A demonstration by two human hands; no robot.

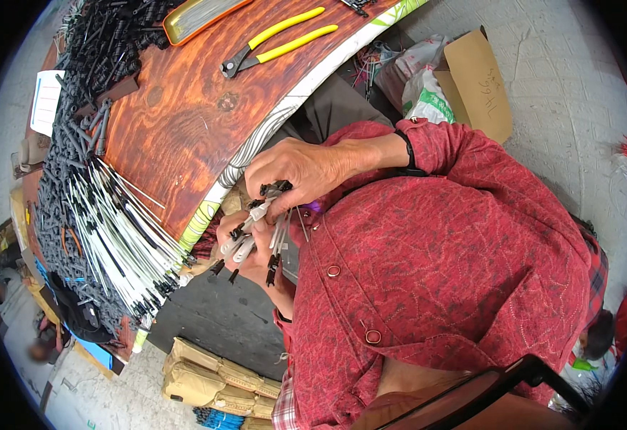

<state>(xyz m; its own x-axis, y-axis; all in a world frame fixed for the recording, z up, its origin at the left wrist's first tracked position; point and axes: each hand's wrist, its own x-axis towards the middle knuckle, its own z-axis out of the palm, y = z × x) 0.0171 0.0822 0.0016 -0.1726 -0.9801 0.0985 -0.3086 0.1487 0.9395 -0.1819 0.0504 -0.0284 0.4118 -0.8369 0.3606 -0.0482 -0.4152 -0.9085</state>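
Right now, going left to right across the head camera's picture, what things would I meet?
White paper, a bunch of white strips, the person's right hand, a black wristband, an open cardboard box.

Reddish-brown wood-grained desk (177, 118) curving across the left, white-and-green patterned trim (279, 118) lining its edge, pale gray floor (550, 79) spreading beyond, cardboard box (482, 89) standing beside plastic bags (429, 97), tan packages (195, 383) lying together toward the bottom, bright light falling overall.
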